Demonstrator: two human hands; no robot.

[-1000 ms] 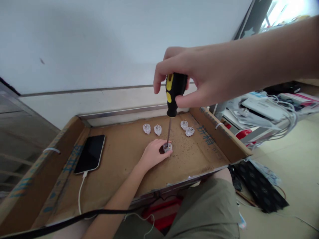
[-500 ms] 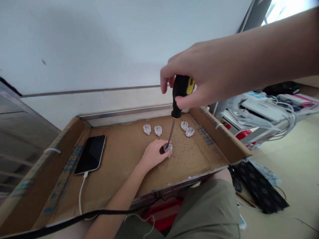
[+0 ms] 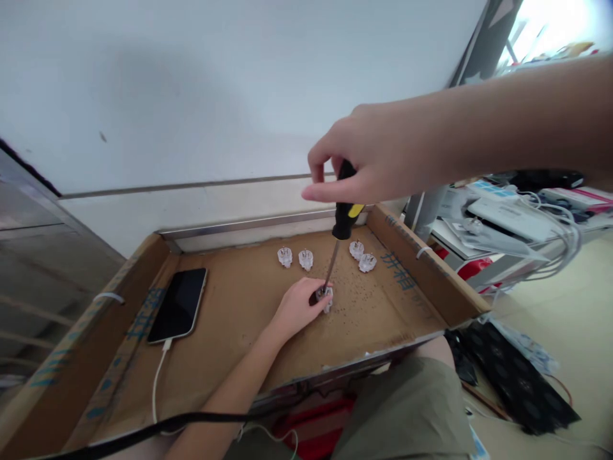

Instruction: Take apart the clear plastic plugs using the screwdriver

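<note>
- The fingers of the left hand [image 3: 297, 308] pinch a clear plug piece [image 3: 328, 300]: it sits at the fingertips, between thumb and forefinger, low against the cardboard tray [image 3: 220, 319].
- The fingers of the right hand [image 3: 366, 163] curl loosely around the handle of a black-and-yellow screwdriver [image 3: 343, 223], the thumb stretched out leftward across it; the palm side is hidden.
- The screwdriver leans, handle up and to the right, its shaft running down to the pinched piece; the exact contact of the tip is too small to tell.
- Dark specks [image 3: 354, 300] lie scattered on the cardboard just right of that piece.
- Beyond the left hand, toward the far side, stand two more clear pieces, a left one [image 3: 285, 257] and a right one [image 3: 306, 259], slightly apart.
- Farther right, another pair, one [image 3: 356, 250] just beside the other [image 3: 367, 262].
- At the tray's left lies a dark-screened phone [image 3: 178, 305], a white cable [image 3: 157, 377] plugged into its near end.
</note>
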